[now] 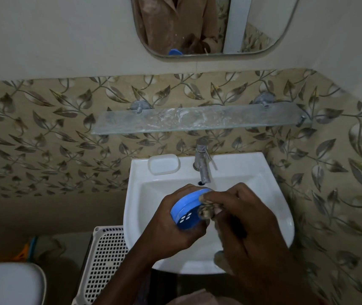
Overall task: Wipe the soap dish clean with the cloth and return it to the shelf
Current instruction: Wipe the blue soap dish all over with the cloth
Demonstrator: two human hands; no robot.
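A blue oval soap dish [186, 211] with small drain holes is tilted over the white basin, gripped from the left and below by my left hand [171, 227]. My right hand [241, 219] presses a bunched brownish cloth [206, 212] against the dish's inner face. More of the cloth [221, 259] hangs below my right palm. The glass shelf [197, 117] on the wall above the tap is bare and streaked with white residue.
A white sink [270, 208] with a chrome tap [203, 164] sits below the shelf. A white soap tray [163, 164] rests on the sink's back left ledge. A perforated white basket [105, 260] and a toilet lid [8, 282] stand at lower left. A mirror [208, 25] hangs above.
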